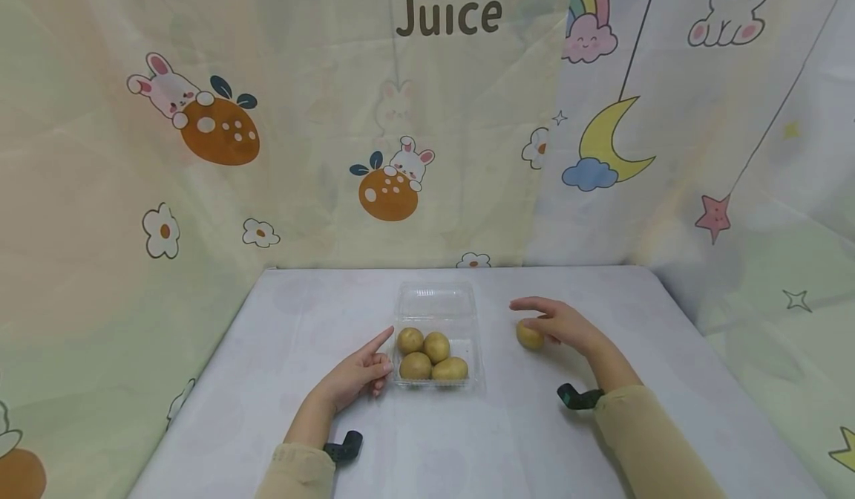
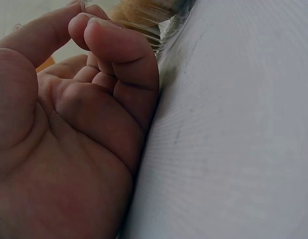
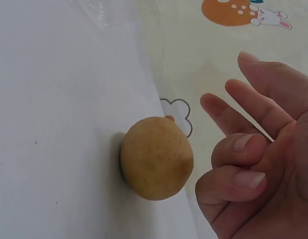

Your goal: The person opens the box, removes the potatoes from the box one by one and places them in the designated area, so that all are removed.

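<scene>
A clear plastic box (image 1: 471, 352) stands on the table with its hinged lid (image 1: 436, 298) tipped back. Several potatoes (image 1: 415, 365) sit inside it. My left hand (image 1: 350, 377) is at the box's left side, index finger stretched forward; in the left wrist view, thumb and fingertips pinch a bit of the clear plastic edge. To the right of the box lies a single loose potato (image 3: 156, 158). My right hand (image 1: 566, 327) hovers over that potato, fingers spread and loosely bent. The right wrist view has a gap between this hand and the potato.
A white cloth covers the table (image 1: 267, 380). Behind it hangs a printed curtain (image 1: 307, 113) with rabbits, oranges and flowers, and a paler curtain (image 1: 755, 150) runs along the right. A black wrist camera mount (image 1: 344, 448) is worn on each arm.
</scene>
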Demonstrator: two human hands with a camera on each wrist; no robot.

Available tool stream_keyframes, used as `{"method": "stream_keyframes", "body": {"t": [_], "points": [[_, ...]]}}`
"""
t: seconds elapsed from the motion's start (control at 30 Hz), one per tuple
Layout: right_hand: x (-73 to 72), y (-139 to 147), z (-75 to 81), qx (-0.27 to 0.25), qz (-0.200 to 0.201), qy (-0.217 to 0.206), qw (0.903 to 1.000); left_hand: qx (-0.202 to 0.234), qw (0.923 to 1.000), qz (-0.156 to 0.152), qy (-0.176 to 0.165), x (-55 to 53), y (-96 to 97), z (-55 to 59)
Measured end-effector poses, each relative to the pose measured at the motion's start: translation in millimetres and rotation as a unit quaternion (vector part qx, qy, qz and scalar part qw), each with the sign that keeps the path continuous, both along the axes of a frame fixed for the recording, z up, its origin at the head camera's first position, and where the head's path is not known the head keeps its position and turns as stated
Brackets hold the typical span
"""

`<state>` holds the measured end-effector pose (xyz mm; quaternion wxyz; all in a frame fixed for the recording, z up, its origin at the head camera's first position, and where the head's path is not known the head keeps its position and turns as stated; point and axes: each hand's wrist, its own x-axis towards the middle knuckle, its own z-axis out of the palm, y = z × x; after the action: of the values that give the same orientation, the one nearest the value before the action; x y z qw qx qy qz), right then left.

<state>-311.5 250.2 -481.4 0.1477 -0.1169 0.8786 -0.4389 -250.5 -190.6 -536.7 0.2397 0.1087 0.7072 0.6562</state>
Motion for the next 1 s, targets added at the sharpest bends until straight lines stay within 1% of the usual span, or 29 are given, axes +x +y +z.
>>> {"method": "stream_keyframes", "body": {"t": [0.23, 0.47, 0.73, 1.0], "points": [[-0.3, -8, 5.9, 0.007, 0.014, 0.003, 0.9999, 0.004, 1.0, 0.001, -0.005, 0.2, -0.2, -1.2], [-3.7, -16, 9.3, -0.004, 0.05, 0.011, 0.9987, 0.005, 1.0, -0.002, -0.002, 1.3, 0.4, 0.8], [-2.9, -30, 19.2, -0.001, 0.073, 0.016, 0.9972, 0.003, 1.0, -0.005, 0.0, 1.9, 0.2, 2.4], [-3.9, -47, 28.4, -0.009, 0.103, 0.008, 0.9946, 0.006, 0.9999, -0.008, -0.001, 1.6, 0.3, 2.6]]}}
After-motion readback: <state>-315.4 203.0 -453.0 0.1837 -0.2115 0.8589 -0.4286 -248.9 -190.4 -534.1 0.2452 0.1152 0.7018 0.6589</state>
